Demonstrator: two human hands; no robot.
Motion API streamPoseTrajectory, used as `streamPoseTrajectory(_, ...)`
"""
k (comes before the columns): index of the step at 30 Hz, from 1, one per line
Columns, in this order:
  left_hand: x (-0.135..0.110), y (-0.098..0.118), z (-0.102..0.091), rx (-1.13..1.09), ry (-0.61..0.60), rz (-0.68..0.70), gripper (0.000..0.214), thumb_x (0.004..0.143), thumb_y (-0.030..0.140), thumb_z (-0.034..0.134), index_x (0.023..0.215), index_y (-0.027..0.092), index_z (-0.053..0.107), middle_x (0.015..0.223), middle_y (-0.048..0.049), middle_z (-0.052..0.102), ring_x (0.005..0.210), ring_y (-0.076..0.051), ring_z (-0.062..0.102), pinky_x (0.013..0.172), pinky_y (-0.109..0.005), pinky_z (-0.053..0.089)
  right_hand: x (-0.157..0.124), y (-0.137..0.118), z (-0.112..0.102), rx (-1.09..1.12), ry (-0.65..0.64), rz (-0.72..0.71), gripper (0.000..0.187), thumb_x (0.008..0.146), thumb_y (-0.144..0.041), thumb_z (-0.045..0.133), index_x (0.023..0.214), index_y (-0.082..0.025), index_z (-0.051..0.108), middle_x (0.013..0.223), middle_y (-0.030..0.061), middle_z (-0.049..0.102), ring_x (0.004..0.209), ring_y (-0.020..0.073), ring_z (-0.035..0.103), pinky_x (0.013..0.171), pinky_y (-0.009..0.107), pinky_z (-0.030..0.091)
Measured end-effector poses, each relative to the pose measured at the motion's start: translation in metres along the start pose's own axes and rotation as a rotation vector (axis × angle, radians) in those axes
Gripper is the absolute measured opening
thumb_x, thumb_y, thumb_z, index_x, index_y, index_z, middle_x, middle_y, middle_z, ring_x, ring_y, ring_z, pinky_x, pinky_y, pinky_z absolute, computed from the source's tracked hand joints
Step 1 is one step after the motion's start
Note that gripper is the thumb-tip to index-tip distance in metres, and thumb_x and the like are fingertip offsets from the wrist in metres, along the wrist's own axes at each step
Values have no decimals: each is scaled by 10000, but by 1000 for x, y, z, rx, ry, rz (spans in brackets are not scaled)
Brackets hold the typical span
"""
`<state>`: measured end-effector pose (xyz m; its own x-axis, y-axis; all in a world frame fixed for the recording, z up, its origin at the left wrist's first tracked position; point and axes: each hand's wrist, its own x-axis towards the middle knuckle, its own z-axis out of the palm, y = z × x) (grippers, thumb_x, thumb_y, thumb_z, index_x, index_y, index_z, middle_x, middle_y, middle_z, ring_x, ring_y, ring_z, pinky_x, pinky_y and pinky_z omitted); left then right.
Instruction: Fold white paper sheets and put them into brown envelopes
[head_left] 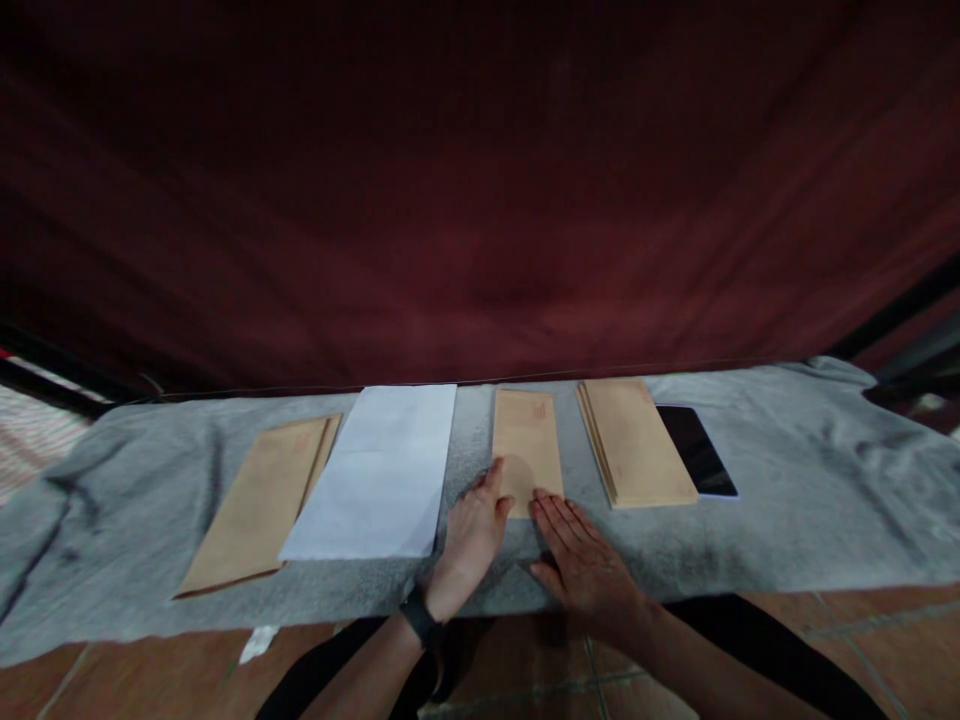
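Note:
A single brown envelope [525, 430] lies lengthwise on the grey cloth in front of me, with small reddish print near its top right corner. My left hand [476, 520] touches its lower left edge, index finger stretched along it and thumb out to the side. Fingers extended and flat, my right hand [581, 550] rests on the lower right corner. To the right is a stack of brown envelopes [641, 445], partly covering a dark-screened tablet [697, 450]. White paper sheets [375, 470] lie left of my left hand, overlapping larger brown envelopes [259, 500].
The grey cloth [795, 500] covers a long, narrow surface, wrinkled at both ends. Behind it hangs a dark red curtain [480, 200]. Dark bars stand at both sides. Below the front edge is a tiled floor [172, 670] with a white scrap [259, 643].

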<state>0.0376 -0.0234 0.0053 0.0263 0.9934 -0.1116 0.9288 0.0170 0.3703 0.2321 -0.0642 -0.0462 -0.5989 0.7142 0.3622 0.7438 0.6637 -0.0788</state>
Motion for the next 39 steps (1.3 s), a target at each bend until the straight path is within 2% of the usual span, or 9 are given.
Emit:
streamPoseTrajectory(5,-7,4,0,278,98,51,502,982,240,496,1472,142,451,1213,-162,701,977,-268,716,778,-359,587,-3,4,-2,-25,14,4,639,999,-394,489,1526,-51,376,1550,176,432,1440,278,408,1187,454,382)
streamPoseTrajectory(7,-11,7,4,391,167,138,519,967,150,456,1485,137,426,1247,-171,671,1061,-286,682,836,-398,577,-2,4,-3,-22,11,2,632,1000,-393,487,1524,-54,381,1557,179,419,1441,278,407,1184,455,387)
streamPoseTrajectory(11,-19,11,17,455,188,485,620,901,-1,375,1500,160,389,1453,-145,548,1296,-257,557,1070,-431,471,-3,4,0,-19,35,1,549,1004,-311,452,1489,-54,436,1535,178,454,1432,266,421,1172,462,405)
streamPoseTrajectory(13,-22,12,24,423,162,582,575,926,25,353,1491,124,388,1518,-155,485,1372,-240,495,1130,-413,421,-5,4,2,-13,65,-4,507,995,-259,442,1456,-52,480,1502,177,500,1422,260,437,1169,467,411)
streamPoseTrajectory(17,-27,9,28,303,103,655,530,1009,187,363,1530,104,314,1597,-157,378,1479,-224,351,1207,-393,327,-11,6,7,-18,90,-16,463,982,-218,442,1398,-38,539,1451,184,556,1411,276,451,1172,493,405)
streamPoseTrajectory(20,-29,6,25,218,74,677,592,1035,335,373,1572,135,223,1644,-131,286,1528,-224,224,1241,-412,260,-14,9,8,-21,82,-25,484,986,-228,431,1415,-20,512,1476,186,529,1432,281,419,1185,499,383)
streamPoseTrajectory(24,-33,5,25,185,76,639,685,1027,489,381,1581,131,195,1661,-136,226,1541,-237,172,1252,-427,226,-16,12,5,-27,18,-49,566,976,-217,407,1508,-24,383,1549,176,439,1473,283,345,1203,515,344)
streamPoseTrajectory(30,-35,2,35,205,106,587,729,1023,541,346,1577,92,197,1659,-164,203,1547,-243,138,1252,-429,206,-13,12,3,-5,-37,-8,682,984,-243,385,1601,-79,143,1612,141,337,1494,260,300,1220,507,301)
streamPoseTrajectory(39,-36,-12,37,186,102,619,814,981,650,343,1585,125,193,1666,-168,186,1553,-261,104,1248,-447,180,-14,13,1,-3,-51,20,698,1008,-215,374,1615,-128,42,1635,124,294,1492,244,309,1210,475,318)
